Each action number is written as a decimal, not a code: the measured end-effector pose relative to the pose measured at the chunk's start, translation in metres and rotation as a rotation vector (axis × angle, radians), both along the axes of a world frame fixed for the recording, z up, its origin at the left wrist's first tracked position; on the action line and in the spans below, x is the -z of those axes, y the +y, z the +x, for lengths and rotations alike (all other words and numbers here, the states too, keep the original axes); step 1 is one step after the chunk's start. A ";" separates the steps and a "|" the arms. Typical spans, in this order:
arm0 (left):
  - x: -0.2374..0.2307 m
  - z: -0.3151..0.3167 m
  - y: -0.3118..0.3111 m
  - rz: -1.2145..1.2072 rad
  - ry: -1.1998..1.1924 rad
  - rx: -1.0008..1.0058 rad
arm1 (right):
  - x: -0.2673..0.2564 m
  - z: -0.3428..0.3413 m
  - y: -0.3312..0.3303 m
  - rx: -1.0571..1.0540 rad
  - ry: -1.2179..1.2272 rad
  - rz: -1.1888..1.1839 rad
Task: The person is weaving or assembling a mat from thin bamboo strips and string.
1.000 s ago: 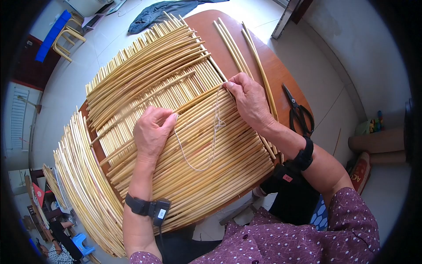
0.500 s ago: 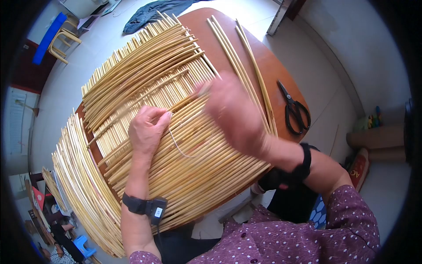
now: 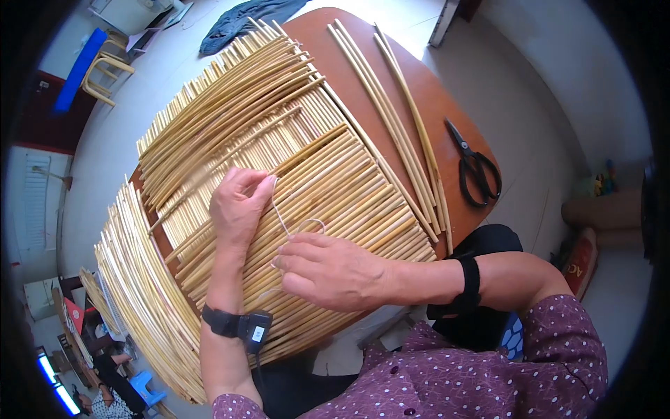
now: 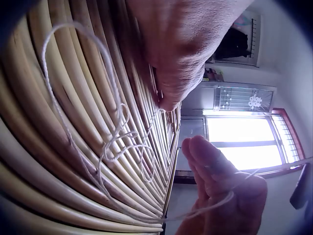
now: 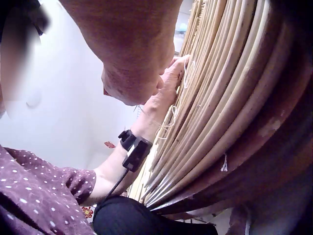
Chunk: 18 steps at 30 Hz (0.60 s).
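Observation:
Pale sticks lie side by side as a mat [image 3: 363,185] in the head view. The left hand [image 3: 237,206] pinches a white string at the mat's upper edge, by a darker stick [image 3: 317,148]. From there the string [image 3: 280,213] runs down to the right hand [image 3: 335,272], which holds it between curled fingers above the mat. In the left wrist view loops of string [image 4: 117,142] lie over the sticks, and the right hand [image 4: 220,191] has string across its fingers. The right wrist view shows the left hand [image 5: 168,83] against the sticks.
A loose bundle of sticks [image 3: 230,105] lies across the far part. Black-handled scissors [image 3: 478,174] and several long sticks [image 3: 391,119] rest on the brown table [image 3: 447,105] at the right. Another stick bundle [image 3: 143,293] is at the left.
The right hand has left the mat's upper right edge and come down and left, drawing the string towards the front. The left hand has stayed at nearly the same place.

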<state>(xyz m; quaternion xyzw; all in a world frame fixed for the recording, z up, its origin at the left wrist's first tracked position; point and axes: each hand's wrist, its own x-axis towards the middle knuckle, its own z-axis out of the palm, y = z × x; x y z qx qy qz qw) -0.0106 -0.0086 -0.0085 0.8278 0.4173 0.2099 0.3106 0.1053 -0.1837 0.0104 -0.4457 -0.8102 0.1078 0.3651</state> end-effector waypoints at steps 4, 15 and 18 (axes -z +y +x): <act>0.000 0.001 -0.001 0.021 0.007 -0.004 | 0.002 0.001 0.000 0.028 -0.013 -0.025; 0.001 0.000 0.000 0.081 0.035 0.003 | 0.002 -0.001 0.002 0.043 -0.037 -0.074; 0.000 0.001 -0.001 0.094 0.042 0.000 | 0.001 0.000 0.001 0.039 -0.040 -0.118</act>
